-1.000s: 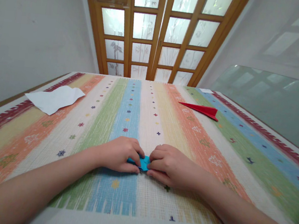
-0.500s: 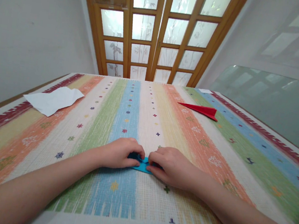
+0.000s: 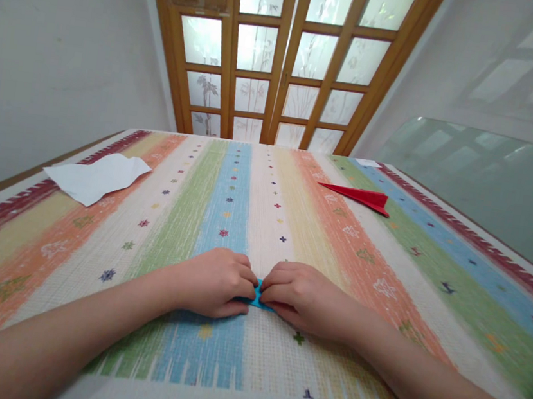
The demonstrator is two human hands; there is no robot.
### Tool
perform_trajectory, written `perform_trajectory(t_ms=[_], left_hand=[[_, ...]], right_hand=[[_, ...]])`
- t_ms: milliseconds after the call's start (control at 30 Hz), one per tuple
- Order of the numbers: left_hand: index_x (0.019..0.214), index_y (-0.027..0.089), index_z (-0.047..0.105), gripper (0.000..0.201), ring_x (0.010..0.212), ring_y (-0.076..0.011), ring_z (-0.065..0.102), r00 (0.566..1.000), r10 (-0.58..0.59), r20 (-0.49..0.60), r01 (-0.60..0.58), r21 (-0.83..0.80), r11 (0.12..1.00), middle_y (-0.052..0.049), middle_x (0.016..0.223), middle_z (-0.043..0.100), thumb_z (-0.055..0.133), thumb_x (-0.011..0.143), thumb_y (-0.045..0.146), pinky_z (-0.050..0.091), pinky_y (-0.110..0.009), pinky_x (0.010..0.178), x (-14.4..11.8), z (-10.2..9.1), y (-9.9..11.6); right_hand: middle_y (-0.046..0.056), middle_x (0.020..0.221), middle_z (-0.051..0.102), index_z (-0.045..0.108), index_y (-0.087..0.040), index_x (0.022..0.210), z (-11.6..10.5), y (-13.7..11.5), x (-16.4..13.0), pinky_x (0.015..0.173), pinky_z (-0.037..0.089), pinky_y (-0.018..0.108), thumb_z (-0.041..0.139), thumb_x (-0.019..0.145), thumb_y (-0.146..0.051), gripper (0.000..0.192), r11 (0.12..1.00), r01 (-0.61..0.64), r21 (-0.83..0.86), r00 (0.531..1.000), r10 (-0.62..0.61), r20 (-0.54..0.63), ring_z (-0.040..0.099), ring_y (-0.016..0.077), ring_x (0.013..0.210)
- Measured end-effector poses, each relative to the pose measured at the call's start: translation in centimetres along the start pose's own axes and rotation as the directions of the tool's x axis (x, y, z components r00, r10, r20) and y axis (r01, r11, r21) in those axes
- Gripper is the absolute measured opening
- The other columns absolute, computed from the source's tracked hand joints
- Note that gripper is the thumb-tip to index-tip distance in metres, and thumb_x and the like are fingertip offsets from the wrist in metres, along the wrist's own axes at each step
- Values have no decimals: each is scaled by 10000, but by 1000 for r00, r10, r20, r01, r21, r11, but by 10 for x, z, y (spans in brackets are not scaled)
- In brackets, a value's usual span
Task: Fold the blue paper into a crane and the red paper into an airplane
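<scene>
The hands [image 3: 218,282] now hide more of the blue paper [image 3: 257,294], leaving less showing

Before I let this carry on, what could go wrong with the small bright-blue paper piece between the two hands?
The left hand and right hand cover most of the small bright-blue paper piece, so a crooked edge might go unnoticed. With both hands' fingers on it so close together, an uneven pull could crease or tear it. The multicoloured striped cloth beneath might ruck under pressure.
</scene>
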State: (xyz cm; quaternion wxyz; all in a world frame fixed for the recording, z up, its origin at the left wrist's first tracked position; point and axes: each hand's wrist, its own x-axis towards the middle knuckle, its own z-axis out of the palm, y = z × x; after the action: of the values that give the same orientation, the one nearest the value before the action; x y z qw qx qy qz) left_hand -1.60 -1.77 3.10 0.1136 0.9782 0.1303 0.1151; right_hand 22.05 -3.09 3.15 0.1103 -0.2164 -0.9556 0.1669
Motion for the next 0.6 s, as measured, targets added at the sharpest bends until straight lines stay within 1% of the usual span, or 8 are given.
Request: perform_trajectory(t_ms=[133, 233, 300, 433, 533, 600], left_hand=[[873, 212, 681, 127, 831, -213, 642, 1000, -5, 9, 4, 50, 999, -54, 884, 722, 555, 885, 200, 494, -359, 806, 1, 2, 0], [869, 200, 663, 126, 833, -217, 638, 999, -25, 31, 22, 88, 996, -55, 875, 718, 539, 891, 202, 494, -359, 806, 2, 4, 0], [867, 194, 653, 131, 829, -220, 637, 999, -27, 41, 22, 115, 993, -60, 864, 714, 526, 896, 207, 493, -360, 795, 2, 6, 1], [865, 185, 644, 144, 821, -225, 637, 999, -32, 25, 27, 161, 987, -67, 852, 711, 506, 902, 208, 494, -361, 761, 2, 9, 0], [879, 178, 651, 162, 818, -222, 642, 999, -32, 7, 31, 162, 986, -72, 866, 717, 493, 902, 200, 497, -360, 763, 0, 12, -2], [890, 184, 664, 171, 812, -217, 647, 999, -32, -13, 33, 133, 991, -74, 858, 722, 500, 904, 228, 501, -359, 778, -1, 12, -4]], right_hand=[[43, 850, 710, 720, -198, 924, -6, -7, 0, 837, 445, 329, 567, 921, -220, 154, 1000, -2, -30, 999, 4, 38, 616, 183, 875], [52, 867, 702, 704, -194, 949, -9, -12, 0, 840, 441, 338, 601, 911, -273, 135, 997, -25, -75, 998, 30, 58, 613, 200, 895], [58, 887, 695, 692, -190, 947, -8, -13, 1, 836, 439, 341, 621, 901, -300, 139, 995, -43, -94, 997, 48, 53, 609, 205, 903], [59, 882, 681, 664, -180, 880, -2, -11, 1, 788, 435, 330, 638, 884, -307, 129, 988, -83, -132, 996, 87, 29, 599, 201, 862], [57, 876, 678, 650, -180, 870, 2, -10, 2, 768, 432, 322, 623, 894, -298, 124, 982, -110, -151, 993, 114, 18, 596, 198, 842], [58, 887, 679, 650, -182, 885, 4, -11, 2, 780, 430, 322, 595, 913, -283, 118, 981, -116, -156, 993, 120, 15, 599, 197, 855]])
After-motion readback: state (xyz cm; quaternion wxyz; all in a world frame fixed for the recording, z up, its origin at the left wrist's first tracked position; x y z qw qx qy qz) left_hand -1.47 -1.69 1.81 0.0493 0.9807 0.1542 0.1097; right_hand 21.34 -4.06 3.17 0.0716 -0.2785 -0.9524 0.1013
